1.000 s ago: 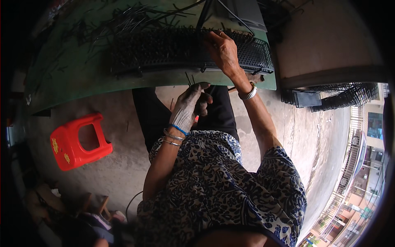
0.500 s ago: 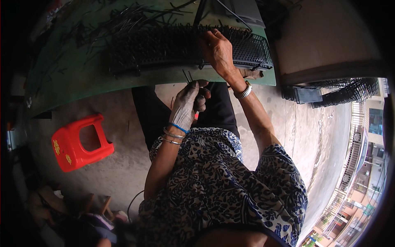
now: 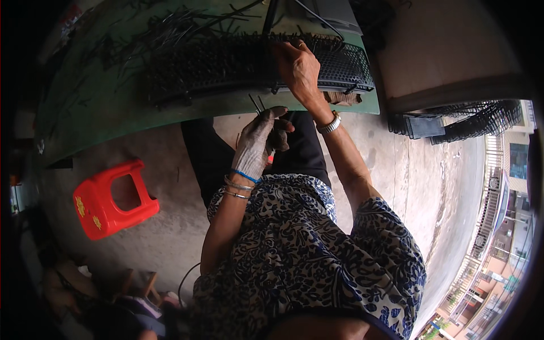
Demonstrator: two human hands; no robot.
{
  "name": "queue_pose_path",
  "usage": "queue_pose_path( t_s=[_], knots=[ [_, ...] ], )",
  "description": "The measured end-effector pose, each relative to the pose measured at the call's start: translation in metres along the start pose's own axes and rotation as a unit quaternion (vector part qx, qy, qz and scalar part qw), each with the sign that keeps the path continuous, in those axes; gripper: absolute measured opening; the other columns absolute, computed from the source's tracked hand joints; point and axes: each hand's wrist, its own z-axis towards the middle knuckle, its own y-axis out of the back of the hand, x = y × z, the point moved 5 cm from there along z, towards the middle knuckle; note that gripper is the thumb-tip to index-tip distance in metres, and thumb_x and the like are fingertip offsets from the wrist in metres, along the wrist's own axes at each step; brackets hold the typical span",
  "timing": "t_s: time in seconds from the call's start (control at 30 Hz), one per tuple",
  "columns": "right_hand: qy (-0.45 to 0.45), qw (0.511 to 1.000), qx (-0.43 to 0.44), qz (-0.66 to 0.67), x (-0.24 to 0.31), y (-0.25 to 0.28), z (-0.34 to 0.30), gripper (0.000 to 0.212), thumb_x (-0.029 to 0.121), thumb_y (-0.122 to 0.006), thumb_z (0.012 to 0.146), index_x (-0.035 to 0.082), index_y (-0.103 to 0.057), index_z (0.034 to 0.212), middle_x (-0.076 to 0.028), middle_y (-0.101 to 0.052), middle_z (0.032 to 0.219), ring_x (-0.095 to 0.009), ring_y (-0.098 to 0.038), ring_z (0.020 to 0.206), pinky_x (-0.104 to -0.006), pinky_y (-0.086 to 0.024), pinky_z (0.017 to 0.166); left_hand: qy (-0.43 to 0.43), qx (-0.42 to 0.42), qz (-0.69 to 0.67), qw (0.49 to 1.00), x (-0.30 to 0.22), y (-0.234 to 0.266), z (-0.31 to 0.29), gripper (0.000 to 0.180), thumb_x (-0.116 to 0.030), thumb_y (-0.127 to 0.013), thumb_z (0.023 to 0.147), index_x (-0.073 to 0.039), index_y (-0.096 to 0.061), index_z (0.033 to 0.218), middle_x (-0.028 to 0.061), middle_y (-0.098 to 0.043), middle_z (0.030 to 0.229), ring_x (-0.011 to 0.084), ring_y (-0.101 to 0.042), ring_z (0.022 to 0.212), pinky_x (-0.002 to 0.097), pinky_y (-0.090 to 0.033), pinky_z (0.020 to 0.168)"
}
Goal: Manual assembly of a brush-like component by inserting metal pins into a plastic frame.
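My left hand [image 3: 259,136], in a worn white-and-grey glove with the fingertips dark, is closed on thin dark strips [image 3: 256,103] that stick up past the thumb. It hovers just off the front edge of the green table [image 3: 107,124]. Bare and wearing a metal watch, my right hand [image 3: 301,69] reaches over a long black mesh rack [image 3: 354,63]. Its fingertips are bent together at the rack's top, and what they grip is hidden. Black strips [image 3: 209,63] stand densely packed in the rack to the left of that hand; bare mesh shows on its right.
Loose black strips [image 3: 175,31] lie heaped on the table behind the rack. A piece of brown cardboard [image 3: 343,98] lies under its right end. A red plastic stool [image 3: 116,198] is on the floor at left. More black mesh racks [image 3: 476,124] are at far right.
My right hand stays at the rack with hardly any shift. My left hand's fingers have loosened slightly around the strips. The whole view has tilted a little.
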Motion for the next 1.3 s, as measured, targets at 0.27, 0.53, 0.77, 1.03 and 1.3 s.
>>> queue_pose_path(
  t_s=[0.27, 0.53, 0.77, 1.03, 1.3],
  knots=[
    [-0.016, 0.998, 0.03, -0.047, -0.01, -0.002, -0.006, 0.018, 0.022, -0.065, 0.085, 0.013, -0.072, 0.099, -0.011, -0.065, 0.082, -0.029, -0.062, 0.076, -0.0382, -0.05, 0.064, 0.012, 0.051, -0.005, 0.999, 0.0, 0.004, 0.003, 0.037, -0.031, -0.049, 0.1, 0.0, -0.059, 0.118, 0.0054, -0.059, 0.075, 0.0042, -0.032, 0.049, 0.0207, -0.029, 0.046],
    [-0.086, 0.92, 0.288, 0.25, 0.021, 0.019, -0.035, 0.02, 0.018, -0.065, 0.089, 0.004, -0.068, 0.103, -0.012, -0.066, 0.088, -0.021, -0.063, 0.076, -0.0331, -0.051, 0.065, 0.017, 0.028, 0.02, 0.999, -0.006, 0.004, -0.001, 0.042, -0.032, -0.049, 0.1, 0.001, -0.056, 0.124, 0.005, -0.058, 0.073, 0.0029, -0.031, 0.047, 0.0188, -0.026, 0.044],
    [-0.077, 0.936, 0.221, 0.262, 0.012, 0.027, -0.021, 0.007, 0.004, -0.059, 0.09, -0.001, -0.061, 0.094, -0.008, -0.068, 0.081, -0.014, -0.061, 0.065, -0.0278, -0.048, 0.058, 0.0, -0.038, 0.059, 0.997, -0.001, 0.013, 0.007, 0.038, -0.033, -0.052, 0.099, -0.003, -0.06, 0.12, 0.004, -0.059, 0.068, 0.0029, -0.037, 0.045, 0.0186, -0.03, 0.041],
    [0.037, 0.989, -0.055, 0.136, 0.012, 0.012, 0.007, 0.004, 0.002, -0.06, 0.088, 0.001, -0.057, 0.09, -0.011, -0.06, 0.073, -0.018, -0.056, 0.056, -0.0293, -0.044, 0.053, 0.065, -0.016, 0.057, 0.996, 0.003, 0.007, 0.009, 0.03, -0.031, -0.054, 0.098, -0.003, -0.061, 0.107, 0.0036, -0.056, 0.066, 0.0023, -0.034, 0.042, 0.0178, -0.026, 0.039],
    [0.037, 0.987, -0.036, 0.154, 0.017, 0.005, 0.01, 0.005, 0.002, -0.062, 0.087, 0.0, -0.059, 0.09, -0.013, -0.06, 0.071, -0.019, -0.06, 0.058, -0.0305, -0.045, 0.052, 0.072, -0.02, 0.071, 0.995, 0.003, 0.009, 0.006, 0.029, -0.03, -0.052, 0.099, -0.004, -0.062, 0.105, 0.0031, -0.057, 0.065, 0.0017, -0.03, 0.038, 0.0179, -0.022, 0.036]
  ],
)
